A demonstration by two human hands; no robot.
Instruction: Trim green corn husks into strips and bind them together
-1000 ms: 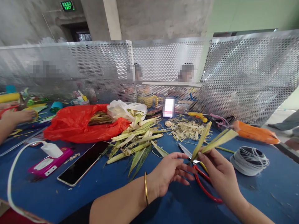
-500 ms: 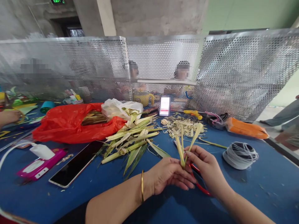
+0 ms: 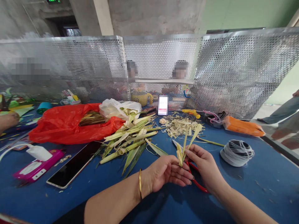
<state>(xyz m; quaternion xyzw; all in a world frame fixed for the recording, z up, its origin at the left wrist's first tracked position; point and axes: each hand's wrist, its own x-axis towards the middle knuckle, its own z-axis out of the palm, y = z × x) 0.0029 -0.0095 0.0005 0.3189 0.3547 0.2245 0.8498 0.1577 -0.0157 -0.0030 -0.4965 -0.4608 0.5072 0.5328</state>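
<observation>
Pale yellow-green leaf strips (image 3: 194,136) stand up between my two hands. My left hand (image 3: 169,174), with a gold bangle at the wrist, pinches the folded lower end of a leaf strip (image 3: 179,154) near the thumb, its other fingers stretched out below. From the right, my right hand (image 3: 201,160) grips strips between thumb and fingertips, close to the fold. Red-handled scissors (image 3: 198,182) lie on the table beneath my hands, partly covered by the right one. A pile of long green husk leaves (image 3: 133,140) lies to the left.
Cut scraps (image 3: 182,126) lie beyond my hands. A string spool (image 3: 237,154) and orange packet (image 3: 244,126) are on the right. At left are a red bag (image 3: 63,124), dark phone (image 3: 74,165) and pink power strip (image 3: 38,168). A perforated metal screen (image 3: 161,53) stands behind; people sit beyond.
The strip near my left thumb stood tall and is now bent into a short fold. My right hand keeps its grip. The view has shifted slightly.
</observation>
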